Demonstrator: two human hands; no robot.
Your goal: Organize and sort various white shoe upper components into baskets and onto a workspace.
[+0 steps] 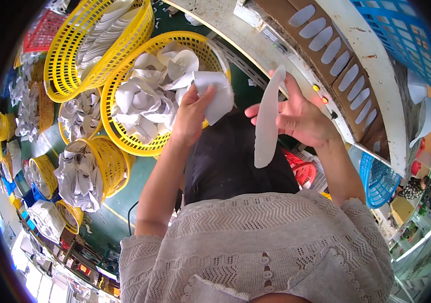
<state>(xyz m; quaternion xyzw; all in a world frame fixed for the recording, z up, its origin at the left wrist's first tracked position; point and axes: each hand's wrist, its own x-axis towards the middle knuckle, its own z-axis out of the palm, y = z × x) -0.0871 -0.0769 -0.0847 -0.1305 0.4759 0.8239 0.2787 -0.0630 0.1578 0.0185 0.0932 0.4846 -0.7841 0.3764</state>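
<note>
My left hand [192, 113] pinches a curved white sheet piece [219, 96] over the right side of a yellow basket. In my right hand [306, 118] is a long, narrow white insole-shaped piece [267, 129], held upright with its tapered end down. It crosses in front of the fingers, and some fingertips show past its left edge. Loose, curled white pieces [142, 96] fill the round yellow basket [108, 121] beside my left hand. Closest to my right hand is the white edge of a machine with a brown belt [326, 70], on which several similar white pieces lie in a row.
Another yellow basket [54, 65] at upper left holds stacked white pieces. More yellow baskets [117, 169] stand on the green floor at left. Lit buttons [320, 94] sit on the machine's side. Blue baskets [377, 179] are at right, and a red basket [303, 171] is below my right hand.
</note>
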